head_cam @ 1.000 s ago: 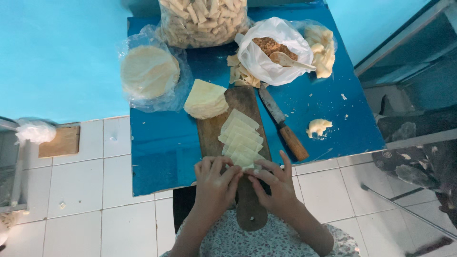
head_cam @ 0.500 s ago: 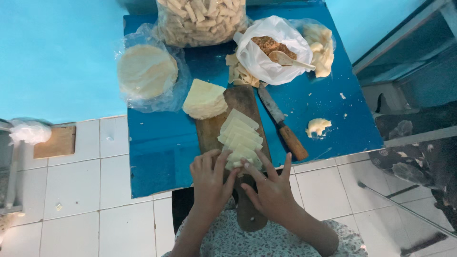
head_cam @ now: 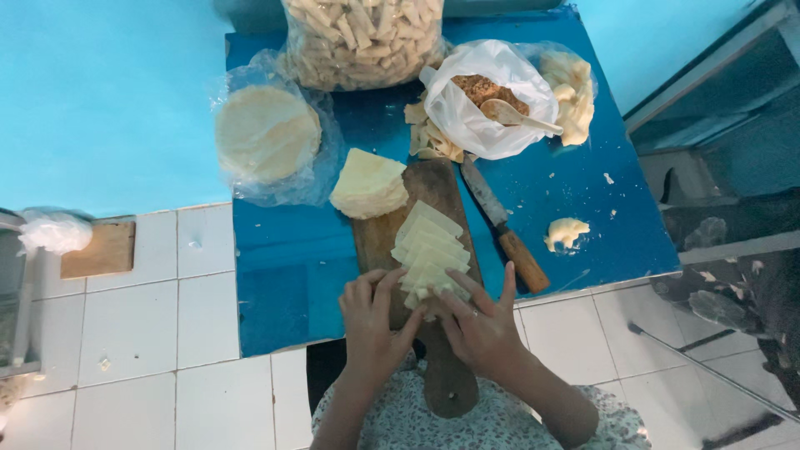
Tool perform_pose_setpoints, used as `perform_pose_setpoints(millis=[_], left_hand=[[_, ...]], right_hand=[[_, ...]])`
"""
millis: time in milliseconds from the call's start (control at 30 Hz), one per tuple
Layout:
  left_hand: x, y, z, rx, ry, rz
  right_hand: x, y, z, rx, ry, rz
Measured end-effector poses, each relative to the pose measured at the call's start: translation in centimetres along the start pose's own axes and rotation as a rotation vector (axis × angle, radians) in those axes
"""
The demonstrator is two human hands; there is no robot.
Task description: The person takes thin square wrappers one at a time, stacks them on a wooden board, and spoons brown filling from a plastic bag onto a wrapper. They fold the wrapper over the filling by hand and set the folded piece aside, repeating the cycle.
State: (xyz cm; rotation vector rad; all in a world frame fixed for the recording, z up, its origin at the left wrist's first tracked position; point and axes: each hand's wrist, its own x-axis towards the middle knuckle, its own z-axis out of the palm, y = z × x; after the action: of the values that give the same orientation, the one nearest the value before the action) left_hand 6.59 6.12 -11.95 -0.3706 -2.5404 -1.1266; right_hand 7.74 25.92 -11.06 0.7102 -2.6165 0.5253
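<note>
Turquoise wall fills the far left, white floor tiles lie near me, and between them stands a small blue table (head_cam: 283, 275). On it a wooden cutting board (head_cam: 379, 242) runs lengthwise, its handle pointing toward me. My left hand (head_cam: 372, 321) and right hand (head_cam: 482, 327) sit close together at the near end of a fanned row of pale dough sheets (head_cam: 432, 254), fingertips pinching the nearest sheet between them; neither hand is closed on anything else. At the far end of the board rests a wedge-shaped stack of dough (head_cam: 367, 183).

Right of the board a knife with a wooden handle (head_cam: 507, 229) lies on the table, and further right sits a small dough lump (head_cam: 565, 232). At the far left, a clear plastic bag holds a round stack of flat wrappers (head_cam: 267, 133). At the far edge stands a big clear bag of pale rolled sticks (head_cam: 362, 37). Right of it, an open white bag holds brown filling (head_cam: 483, 87) with a wooden spoon (head_cam: 517, 115) resting in it.
</note>
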Motion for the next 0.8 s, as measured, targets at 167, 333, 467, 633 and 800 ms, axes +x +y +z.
perform_pose_setpoints(millis=[167, 333, 467, 633, 800], left_hand=[[0.0, -0.3, 0.0, 0.005, -0.004, 0.012], [0.0, -0.2, 0.2, -0.012, 0.018, 0.003], [0.0, -0.1, 0.0, 0.000, 0.013, 0.014], [0.1, 0.0, 0.1, 0.018, 0.025, 0.026], [0.1, -0.1, 0.2, 0.011, 0.075, 0.052]], right_hand=[[1.8, 0.6, -0.1, 0.090, 0.072, -0.034], [3.1, 1.1, -0.7, 0.298, 0.114, 0.091], [3.7, 2.4, -1.7, 1.007, 0.084, 0.520], [4.6, 4.0, -2.7, 1.527, -0.098, 0.840], [5.6, 4.0, -3.2, 1.666, -0.170, 0.810]])
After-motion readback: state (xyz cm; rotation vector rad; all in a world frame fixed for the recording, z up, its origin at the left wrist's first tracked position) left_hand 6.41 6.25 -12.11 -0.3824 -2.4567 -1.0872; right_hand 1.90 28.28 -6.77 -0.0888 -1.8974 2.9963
